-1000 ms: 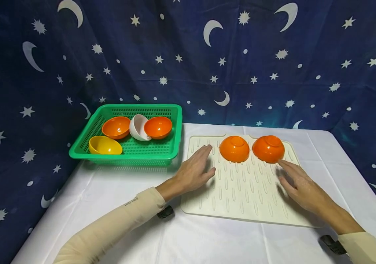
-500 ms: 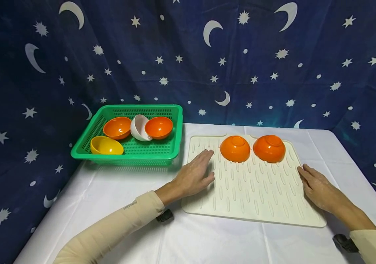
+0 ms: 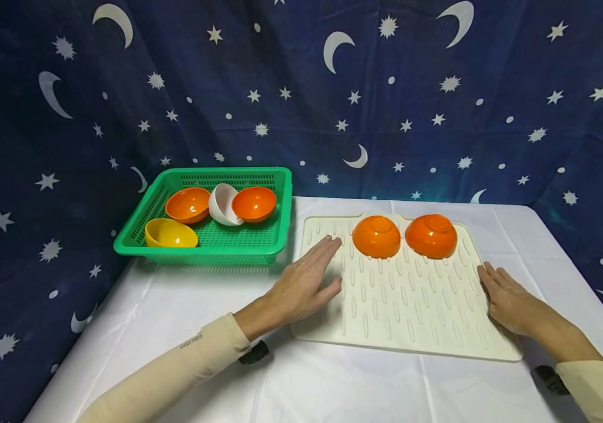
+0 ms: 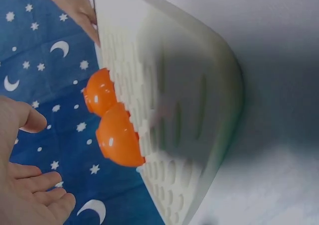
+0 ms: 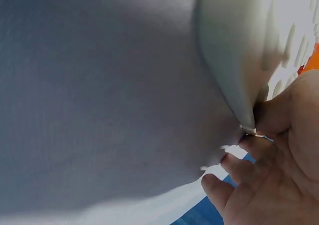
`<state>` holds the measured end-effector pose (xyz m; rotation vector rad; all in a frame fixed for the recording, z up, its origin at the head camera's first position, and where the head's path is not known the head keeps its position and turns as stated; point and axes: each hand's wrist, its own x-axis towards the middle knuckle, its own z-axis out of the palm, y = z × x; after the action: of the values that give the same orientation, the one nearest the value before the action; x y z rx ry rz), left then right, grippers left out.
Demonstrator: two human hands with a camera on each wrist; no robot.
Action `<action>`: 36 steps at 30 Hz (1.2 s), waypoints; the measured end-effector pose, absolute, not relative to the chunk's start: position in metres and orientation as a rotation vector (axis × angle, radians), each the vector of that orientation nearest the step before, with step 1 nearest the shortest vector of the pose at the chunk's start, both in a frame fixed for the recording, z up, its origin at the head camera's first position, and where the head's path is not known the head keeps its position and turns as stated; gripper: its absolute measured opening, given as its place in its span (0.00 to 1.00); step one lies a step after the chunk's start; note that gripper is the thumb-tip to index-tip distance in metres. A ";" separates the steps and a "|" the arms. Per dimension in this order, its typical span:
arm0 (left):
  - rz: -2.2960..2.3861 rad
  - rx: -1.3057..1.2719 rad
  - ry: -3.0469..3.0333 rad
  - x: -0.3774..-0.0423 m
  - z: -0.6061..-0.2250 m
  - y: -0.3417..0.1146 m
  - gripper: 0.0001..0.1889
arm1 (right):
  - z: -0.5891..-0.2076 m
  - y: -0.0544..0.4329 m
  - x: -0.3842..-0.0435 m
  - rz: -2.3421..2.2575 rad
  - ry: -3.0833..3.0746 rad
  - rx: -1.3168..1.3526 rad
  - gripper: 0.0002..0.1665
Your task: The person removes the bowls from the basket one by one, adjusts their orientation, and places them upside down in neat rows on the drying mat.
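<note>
My left hand (image 3: 301,285) hovers over the left side of a cream ribbed drying mat (image 3: 386,311), its fingers relaxed and holding nothing. In the left wrist view its thumb and fingers stand apart. My right hand (image 3: 513,299) rests along the mat's right edge. In the right wrist view, its thumb (image 5: 276,113) lies by the mat's rim and its fingertips reach down near the white cloth. Two orange bowls sit upside down side by side at the back of the mat: a left bowl (image 3: 377,237) and a right bowl (image 3: 431,236).
A green plastic basket (image 3: 211,251) stands left of the mat. Inside are a yellow bowl (image 3: 171,233), a white bowl (image 3: 222,205) tilted on its side, a left orange bowl (image 3: 187,205) and a right orange bowl (image 3: 254,204). A starry blue curtain (image 3: 280,141) hangs behind the white-covered table (image 3: 217,288).
My right hand has moved from beside the right upturned bowl out to the mat's right edge, then stayed there. My left hand has barely shifted. Bowls and mat keep their places.
</note>
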<state>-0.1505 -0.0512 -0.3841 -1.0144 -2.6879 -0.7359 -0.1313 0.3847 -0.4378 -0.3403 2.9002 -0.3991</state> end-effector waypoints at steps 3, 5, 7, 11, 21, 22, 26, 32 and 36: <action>-0.738 -0.990 -2.657 -0.148 -0.380 -0.058 0.34 | -0.438 0.384 -0.132 -0.401 2.905 -0.337 0.32; -0.704 -1.002 -2.617 -0.146 -0.378 -0.064 0.33 | -0.438 0.382 -0.132 -0.390 2.910 -0.330 0.32; -0.664 -1.020 -2.575 -0.144 -0.377 -0.069 0.33 | -0.438 0.381 -0.132 -0.375 2.910 -0.315 0.33; -0.632 -1.050 -2.518 -0.139 -0.374 -0.081 0.33 | -0.438 0.381 -0.132 -0.338 2.905 -0.303 0.34; -0.448 -1.045 -2.407 -0.131 -0.360 -0.114 0.32 | -0.439 0.379 -0.131 -0.301 2.915 -0.280 0.37; -0.443 -1.050 -2.396 -0.131 -0.358 -0.116 0.32 | -0.439 0.378 -0.131 -0.295 2.920 -0.281 0.37; -0.437 -1.064 -2.374 -0.134 -0.353 -0.125 0.31 | -0.441 0.378 -0.131 -0.295 2.928 -0.274 0.36; -0.445 -1.109 -2.326 -0.148 -0.348 -0.143 0.28 | -0.442 0.379 -0.132 -0.305 2.918 -0.278 0.34; -0.476 -1.210 -2.247 -0.162 -0.340 -0.156 0.28 | -0.441 0.382 -0.131 -0.281 2.939 -0.290 0.34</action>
<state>-0.1618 -0.1556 -0.3402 -1.2100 -2.2474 -0.4757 -0.1308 0.3825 -0.4409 -0.2902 2.9393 -0.2810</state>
